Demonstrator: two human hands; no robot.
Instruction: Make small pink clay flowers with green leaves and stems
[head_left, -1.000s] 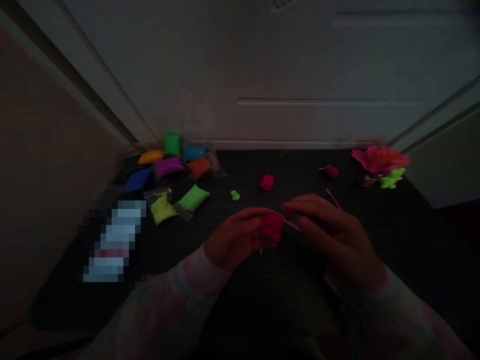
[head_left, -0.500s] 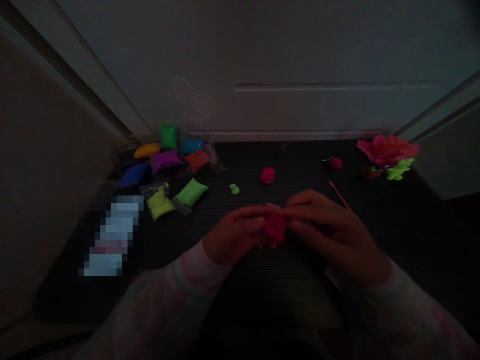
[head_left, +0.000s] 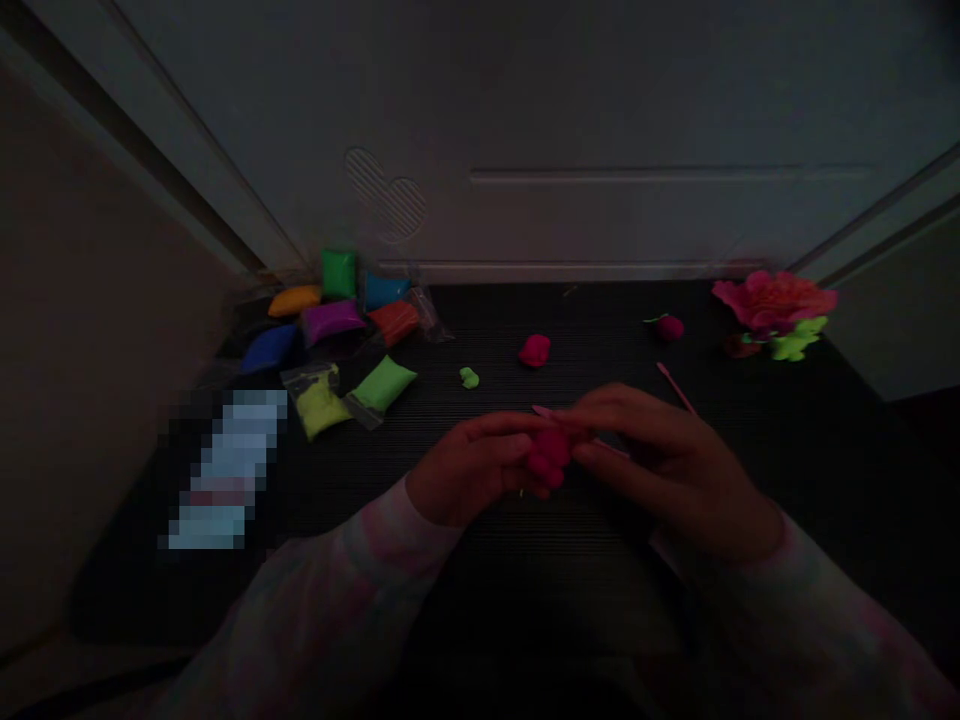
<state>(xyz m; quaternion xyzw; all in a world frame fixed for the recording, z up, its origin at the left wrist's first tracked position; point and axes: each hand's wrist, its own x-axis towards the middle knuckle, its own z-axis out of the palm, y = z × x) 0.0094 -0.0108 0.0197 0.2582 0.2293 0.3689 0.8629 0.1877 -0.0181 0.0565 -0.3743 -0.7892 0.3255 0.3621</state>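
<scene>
Between my hands is a bumpy cluster of deep pink modelling clay (head_left: pixel 549 458), made of small rounded lumps. My left hand (head_left: pixel 469 468) grips it from the left, thumb on the near side and fingers behind and below. From the right, my right hand (head_left: pixel 667 460) pinches at its edge with thumb and fingers; the exact contact is partly hidden. A thin pink modelling tool (head_left: pixel 611 449) shows behind my right fingers, its middle covered. Farther back lie a pink clay lump (head_left: pixel 535 350) and a small light green clay piece (head_left: pixel 469 378).
Bags of coloured clay, such as a green bag (head_left: pixel 384 388) and a purple bag (head_left: pixel 334 320), lie at the left. A blurred-out bright rectangle (head_left: pixel 229 470) is nearer. At right are a pink stick (head_left: pixel 676 388), a dark pink ball (head_left: pixel 670 327) and a pink flower (head_left: pixel 776 298).
My right hand has shifted slightly and its fingers have parted a little, showing more of the pink tool behind them. My left hand keeps the clay cluster in nearly the same place.
</scene>
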